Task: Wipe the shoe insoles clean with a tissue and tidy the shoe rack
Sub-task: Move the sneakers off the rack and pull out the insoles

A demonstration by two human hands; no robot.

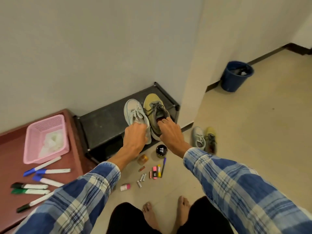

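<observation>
A low black shoe rack (104, 122) stands against the wall. Over its right end my left hand (135, 137) grips the heel of a pale blue sneaker (133, 112). My right hand (168, 130) holds a yellow-and-grey sneaker (153, 107) beside it, fingers hooked into the shoe's opening. Both shoes point toward the wall. The matching pale blue sneaker (198, 137) and yellow sneaker (211, 139) lie on the floor to the right of the rack. A pink basket (32, 144) holding white tissue (52, 142) sits on a red-brown bench (10, 166) at the left.
Several markers (47, 171) lie on the bench. On the floor below my hands are a black-lidded jar (161, 150), a small amber jar (143, 159), batteries (141, 179), a pen (163, 167) and other small items. A blue bin (234, 78) stands by the wall corner. My bare feet (168, 213) are at the bottom.
</observation>
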